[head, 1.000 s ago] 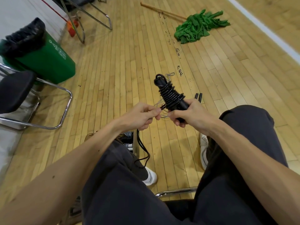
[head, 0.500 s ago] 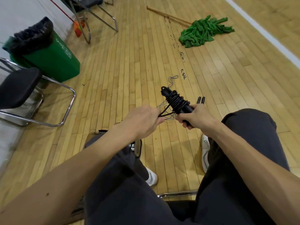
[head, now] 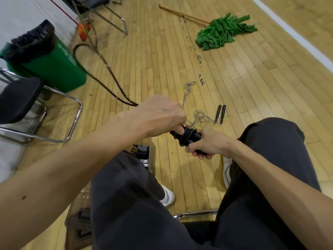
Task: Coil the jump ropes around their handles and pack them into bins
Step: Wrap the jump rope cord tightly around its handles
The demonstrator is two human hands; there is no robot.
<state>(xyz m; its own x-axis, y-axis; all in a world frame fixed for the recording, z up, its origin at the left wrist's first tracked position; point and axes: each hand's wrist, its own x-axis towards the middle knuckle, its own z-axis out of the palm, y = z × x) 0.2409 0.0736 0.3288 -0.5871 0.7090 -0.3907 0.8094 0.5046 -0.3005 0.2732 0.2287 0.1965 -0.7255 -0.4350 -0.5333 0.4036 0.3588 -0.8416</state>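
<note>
The wooden floor (head: 162, 60) spreads all round the black jump rope (head: 189, 137), which sits at mid-frame between both hands and serves here as the reference. Far up-left of it stands a green trash bin (head: 54, 69) with a black liner. Left of it is a black chair (head: 18, 98), and far above it lies a green mop (head: 221, 33). Just below-left of it a brown box (head: 152, 154) shows 1 wall and some wound cords inside, probably the packing bin kept within reach. The left hand (head: 160, 116), touching the rope's upper-left end, has its fingers clenched on the cord, likely to keep each turn taut. The right hand (head: 207, 143), at the rope's lower-right end, is wrapped round the handles, steadying them as a spool. The rope itself shows several tight glossy black turns stacked on the handles. A blurred free loop (head: 100, 56) arcs away up-left toward the trash bin, so I judge that winding is unfinished. Just above-right of it, a thin grey rope (head: 198, 116) lies tangled on the floor with its 2 black handles (head: 221, 113) side by side, not yet coiled.
</note>
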